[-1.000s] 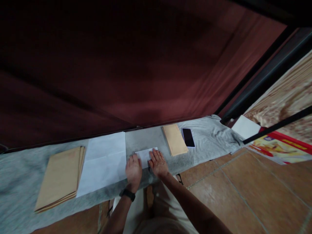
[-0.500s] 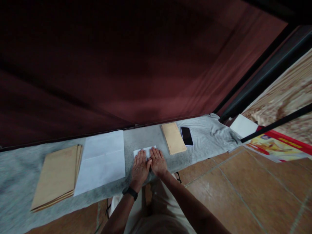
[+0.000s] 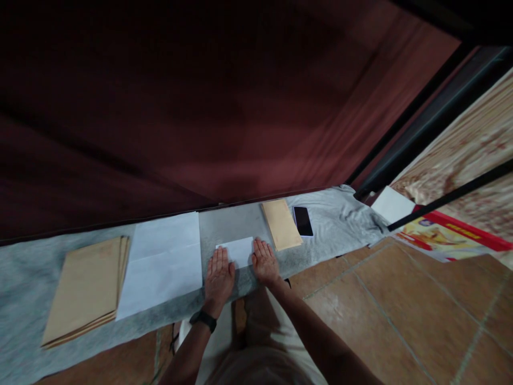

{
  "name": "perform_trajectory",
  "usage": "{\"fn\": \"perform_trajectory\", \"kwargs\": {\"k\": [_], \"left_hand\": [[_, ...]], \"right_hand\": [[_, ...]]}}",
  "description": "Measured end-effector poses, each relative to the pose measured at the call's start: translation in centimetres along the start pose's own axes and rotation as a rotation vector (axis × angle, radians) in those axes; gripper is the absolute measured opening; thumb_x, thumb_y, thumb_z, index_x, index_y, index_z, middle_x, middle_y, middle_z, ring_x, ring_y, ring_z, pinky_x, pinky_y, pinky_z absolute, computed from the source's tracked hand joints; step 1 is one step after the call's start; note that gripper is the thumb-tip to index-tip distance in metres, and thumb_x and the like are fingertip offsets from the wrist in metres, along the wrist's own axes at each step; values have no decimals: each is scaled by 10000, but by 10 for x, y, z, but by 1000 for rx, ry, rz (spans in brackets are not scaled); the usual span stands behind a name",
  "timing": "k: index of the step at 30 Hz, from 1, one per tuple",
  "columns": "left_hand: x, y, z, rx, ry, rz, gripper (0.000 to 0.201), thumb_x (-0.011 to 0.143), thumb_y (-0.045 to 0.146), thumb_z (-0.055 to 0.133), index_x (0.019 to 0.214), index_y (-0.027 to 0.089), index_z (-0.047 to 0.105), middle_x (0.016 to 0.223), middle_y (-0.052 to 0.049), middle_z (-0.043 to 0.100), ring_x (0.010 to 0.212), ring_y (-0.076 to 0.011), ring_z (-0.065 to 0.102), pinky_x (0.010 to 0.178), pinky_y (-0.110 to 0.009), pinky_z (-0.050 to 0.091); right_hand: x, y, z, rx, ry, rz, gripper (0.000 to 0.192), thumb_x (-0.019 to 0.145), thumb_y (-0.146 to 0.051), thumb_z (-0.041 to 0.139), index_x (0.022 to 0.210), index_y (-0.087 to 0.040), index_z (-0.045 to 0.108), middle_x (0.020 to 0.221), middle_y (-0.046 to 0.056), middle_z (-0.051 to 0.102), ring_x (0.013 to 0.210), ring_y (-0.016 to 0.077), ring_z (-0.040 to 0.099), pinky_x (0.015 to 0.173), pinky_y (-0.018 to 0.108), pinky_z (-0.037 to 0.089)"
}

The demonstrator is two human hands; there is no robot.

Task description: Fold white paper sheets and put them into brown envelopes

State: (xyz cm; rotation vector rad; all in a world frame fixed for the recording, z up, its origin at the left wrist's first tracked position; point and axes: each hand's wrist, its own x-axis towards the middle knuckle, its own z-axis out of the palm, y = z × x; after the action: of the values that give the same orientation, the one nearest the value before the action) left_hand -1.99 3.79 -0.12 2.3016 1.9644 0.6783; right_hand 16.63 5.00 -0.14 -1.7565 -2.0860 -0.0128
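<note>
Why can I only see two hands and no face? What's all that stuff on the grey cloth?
The camera sits on the person's head and looks down, so you see only their own arms. The left hand, with a black band on its wrist, and the right hand lie flat, palms down, on either end of a small folded white paper. They press it; nothing is lifted. On the grey cloth there is also a stack of brown envelopes, big white sheets, one brown envelope and a black phone.
</note>
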Motion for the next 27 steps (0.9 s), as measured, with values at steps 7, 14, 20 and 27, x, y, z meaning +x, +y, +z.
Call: {"fn": "perform_trajectory", "kwargs": {"k": [7, 14, 20, 27], "left_hand": [[-1, 0, -4, 10, -29, 14, 586, 984, 279, 329, 1547, 113, 340, 1635, -184, 294, 1529, -303, 238, 1217, -545, 266], [0, 1, -7, 33, -52, 21, 562, 982, 263, 345, 1532, 155, 384, 1650, -161, 265, 1540, -302, 199, 1207, -554, 280], [0, 4, -7, 91, -38, 1, 566, 993, 284, 304, 1534, 133, 370, 1635, -182, 291, 1533, -300, 225, 1219, -597, 207], [12, 39, 0, 17, -102, 85, 593, 975, 244, 301, 1531, 42, 343, 1603, -179, 363, 1532, -272, 233, 1254, -527, 176]], "right_hand": [[6, -27, -5, 63, -47, -169, 536, 1041, -308, 380, 1552, -146, 371, 1601, 81, 380, 1477, 230, 343, 1217, 436, 283], [-4, -31, 3, 50, -50, -173, 526, 1051, -371, 413, 1527, -145, 415, 1547, 109, 461, 1449, 224, 396, 1214, 436, 283], [-11, -5, -8, 24, -31, -120, 532, 1051, -328, 409, 1537, -111, 385, 1541, 134, 465, 1455, 233, 385, 1214, 438, 272], [-10, -3, -10, 21, -70, -112, 529, 1038, -277, 391, 1540, -111, 383, 1559, 117, 445, 1462, 229, 370, 1223, 430, 259]]}}
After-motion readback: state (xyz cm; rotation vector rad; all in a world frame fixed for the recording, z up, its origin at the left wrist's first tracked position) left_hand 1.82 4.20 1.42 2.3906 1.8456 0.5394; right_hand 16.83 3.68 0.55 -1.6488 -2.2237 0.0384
